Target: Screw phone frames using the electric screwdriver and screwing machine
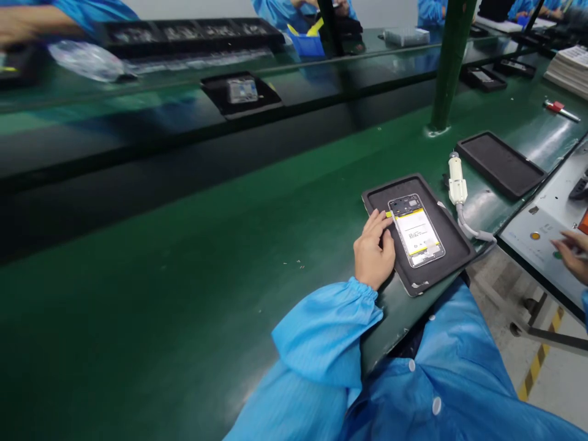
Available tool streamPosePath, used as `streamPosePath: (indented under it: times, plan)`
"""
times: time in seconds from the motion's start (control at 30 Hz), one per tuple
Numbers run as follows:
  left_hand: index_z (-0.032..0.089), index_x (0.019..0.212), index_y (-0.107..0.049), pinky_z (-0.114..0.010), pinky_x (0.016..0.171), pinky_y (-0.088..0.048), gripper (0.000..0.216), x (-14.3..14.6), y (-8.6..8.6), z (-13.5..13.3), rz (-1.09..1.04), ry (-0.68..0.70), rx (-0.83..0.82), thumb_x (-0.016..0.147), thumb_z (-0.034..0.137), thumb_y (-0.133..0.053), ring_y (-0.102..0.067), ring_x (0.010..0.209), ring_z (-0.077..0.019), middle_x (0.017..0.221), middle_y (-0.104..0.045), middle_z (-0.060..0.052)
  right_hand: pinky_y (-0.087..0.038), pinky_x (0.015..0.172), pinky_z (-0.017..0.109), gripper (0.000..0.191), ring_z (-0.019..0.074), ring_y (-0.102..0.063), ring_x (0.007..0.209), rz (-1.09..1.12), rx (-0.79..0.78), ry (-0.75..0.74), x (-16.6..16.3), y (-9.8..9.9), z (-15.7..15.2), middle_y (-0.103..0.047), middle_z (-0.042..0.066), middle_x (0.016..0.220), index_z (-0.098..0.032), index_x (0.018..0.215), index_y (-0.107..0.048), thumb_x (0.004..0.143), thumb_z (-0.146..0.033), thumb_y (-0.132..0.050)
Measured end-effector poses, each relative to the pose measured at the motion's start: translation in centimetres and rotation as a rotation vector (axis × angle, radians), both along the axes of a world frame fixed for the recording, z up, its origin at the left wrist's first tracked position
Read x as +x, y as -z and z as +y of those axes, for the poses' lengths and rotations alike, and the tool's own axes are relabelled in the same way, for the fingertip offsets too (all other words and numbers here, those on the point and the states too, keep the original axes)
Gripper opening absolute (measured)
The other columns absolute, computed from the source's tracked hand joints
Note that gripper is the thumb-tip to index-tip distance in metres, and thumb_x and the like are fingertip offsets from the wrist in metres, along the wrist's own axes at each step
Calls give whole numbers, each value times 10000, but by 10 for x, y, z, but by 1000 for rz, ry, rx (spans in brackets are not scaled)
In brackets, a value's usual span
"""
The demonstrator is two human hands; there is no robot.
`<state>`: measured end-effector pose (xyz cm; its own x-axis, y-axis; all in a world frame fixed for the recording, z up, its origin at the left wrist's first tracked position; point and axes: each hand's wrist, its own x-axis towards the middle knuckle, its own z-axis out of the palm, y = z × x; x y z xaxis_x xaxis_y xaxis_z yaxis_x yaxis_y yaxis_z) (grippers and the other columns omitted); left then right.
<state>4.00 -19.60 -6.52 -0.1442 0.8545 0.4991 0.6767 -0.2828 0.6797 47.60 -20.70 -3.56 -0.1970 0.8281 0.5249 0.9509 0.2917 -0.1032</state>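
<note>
An opened smartphone [417, 231] lies in a black tray [441, 269], its white battery label with yellow strips facing up. My left hand [374, 254] rests at the tray's left edge, fingers stretched toward the phone's side and thumb apart. Its fingertips are beside a small yellow tab [389, 214]; whether they touch it I cannot tell. At the right edge of view, my right hand [572, 254] is partly cut off, with fingers apart over a grey machine panel [523, 245]. Those fingers are close to a green button [557, 255].
A white handheld tool [456, 179] with a grey cable stands behind the tray. Another black tray [500, 164] lies farther right, near a green post [450, 73]. A red-and-silver pen-like item [561, 111] is at the far right. Co-workers in blue sleeves sit across the bench.
</note>
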Motion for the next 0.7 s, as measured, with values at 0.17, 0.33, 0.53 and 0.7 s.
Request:
streamPosePath:
  times: [0.17,0.33,0.53,0.7]
  plan:
    - [161,1045,-702,-485,1074,-476,312,1,1,2,-14,2,40,858,106,-458,-576,1240,-253,1174,-701,-115,-535,778,380,384,272,-630,1072,-361,-76,-328,-95,-19,116,-628,137,1253,-200,1238,-597,912,-227,-397]
    - [177,1029,-700,-469,1050,-507,319,1,1,3,-29,-1,64,852,74,-456,-593,1219,-240,1162,-708,-97,-469,858,392,528,301,-460,1277,-700,-27,-597,-153,-28,181,-460,191,1430,-99,1293,-525,788,11,-414]
    - [192,1017,-708,-476,1066,-496,327,0,1,5,-74,33,68,843,60,-464,-586,1230,-242,1136,-718,-75,-473,838,409,331,299,-510,1153,-835,-83,-661,-178,-24,212,-573,199,1250,-78,1138,-593,948,-97,-323]
    - [186,1001,-709,-474,1069,-493,333,4,2,5,-69,21,58,822,42,-467,-586,1229,-240,1141,-717,-79,-483,998,424,315,281,-495,1239,-557,-173,-708,-158,-18,215,-586,214,1207,-110,1064,-603,931,-184,-327]
